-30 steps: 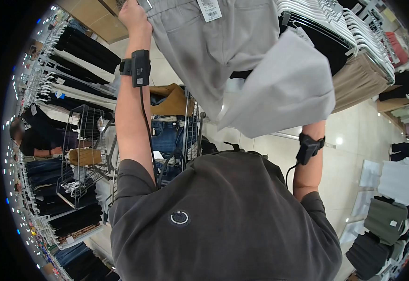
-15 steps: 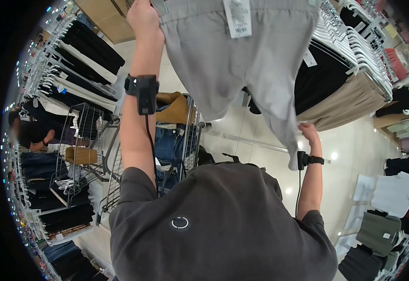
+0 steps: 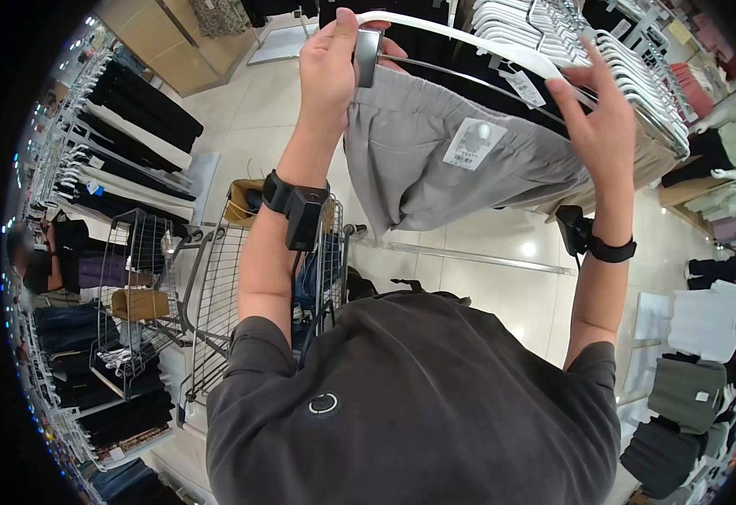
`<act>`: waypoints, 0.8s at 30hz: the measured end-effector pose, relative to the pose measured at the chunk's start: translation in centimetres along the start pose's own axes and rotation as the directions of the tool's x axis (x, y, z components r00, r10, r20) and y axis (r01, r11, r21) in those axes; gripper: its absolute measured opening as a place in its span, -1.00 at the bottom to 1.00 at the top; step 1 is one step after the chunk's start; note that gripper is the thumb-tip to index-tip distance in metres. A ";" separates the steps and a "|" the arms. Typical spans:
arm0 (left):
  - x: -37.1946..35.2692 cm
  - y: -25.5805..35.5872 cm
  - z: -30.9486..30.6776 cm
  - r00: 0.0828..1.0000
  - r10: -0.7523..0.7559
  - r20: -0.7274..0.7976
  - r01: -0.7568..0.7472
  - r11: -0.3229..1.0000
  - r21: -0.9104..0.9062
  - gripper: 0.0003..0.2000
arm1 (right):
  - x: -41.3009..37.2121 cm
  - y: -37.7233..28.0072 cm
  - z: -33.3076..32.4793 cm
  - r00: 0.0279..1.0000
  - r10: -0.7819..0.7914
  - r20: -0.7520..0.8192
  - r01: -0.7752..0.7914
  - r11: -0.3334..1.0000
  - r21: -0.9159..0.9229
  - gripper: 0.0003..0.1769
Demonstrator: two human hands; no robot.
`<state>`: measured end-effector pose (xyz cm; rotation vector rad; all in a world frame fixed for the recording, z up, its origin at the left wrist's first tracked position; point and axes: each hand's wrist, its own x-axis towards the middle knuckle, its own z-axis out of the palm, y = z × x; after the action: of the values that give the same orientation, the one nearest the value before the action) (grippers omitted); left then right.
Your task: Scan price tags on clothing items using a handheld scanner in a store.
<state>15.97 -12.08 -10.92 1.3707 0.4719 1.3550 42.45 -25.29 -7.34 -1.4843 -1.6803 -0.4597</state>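
Note:
Light grey trousers (image 3: 444, 160) with an elastic waist and a white tag (image 3: 474, 144) hang from a white hanger (image 3: 469, 38) with a thin metal bar. At the hanger's left end, my left hand (image 3: 332, 71) is closed round it beside a metal clip (image 3: 368, 57). My right hand (image 3: 600, 118) is at the other end, thumb and fingers closed on the hanger. The clip at that end is hidden behind my right hand. The trouser legs hang down and away, partly out of sight.
Behind the trousers stands a rack with white hangers (image 3: 637, 80) and dark and beige trousers. A shopping cart (image 3: 216, 290) with clothes is at the left, another cart (image 3: 132, 303) beyond it. A person (image 3: 44, 257) is at the far left. Shirts (image 3: 705, 320) hang at the right.
The trousers have come lower, and their hanger now shows. My left hand has moved right and down; my right hand has left the trouser leg and risen to the hanger's right end.

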 end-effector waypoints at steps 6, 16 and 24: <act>-1.8 -0.8 -1.8 0.995 -0.067 0.076 0.075 0.991 -0.107 -0.52 | -1.3 -0.8 2.5 0.984 0.106 0.143 -0.115 0.992 0.060 -0.67; -17.3 -5.3 -11.1 0.928 -0.231 -0.291 0.294 0.936 0.193 -0.58 | -4.5 -1.0 3.4 0.983 -0.055 0.175 0.014 0.974 0.228 -0.82; -41.6 -0.4 -20.3 0.320 0.308 -0.896 0.543 0.716 0.440 -0.80 | -5.1 -0.2 3.8 0.970 -0.039 0.241 -0.021 0.970 0.241 -0.80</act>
<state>-12.83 -39.33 -34.89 0.8030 2.1032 1.8477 40.76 -25.82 -13.45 -1.3955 -1.8601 -0.0715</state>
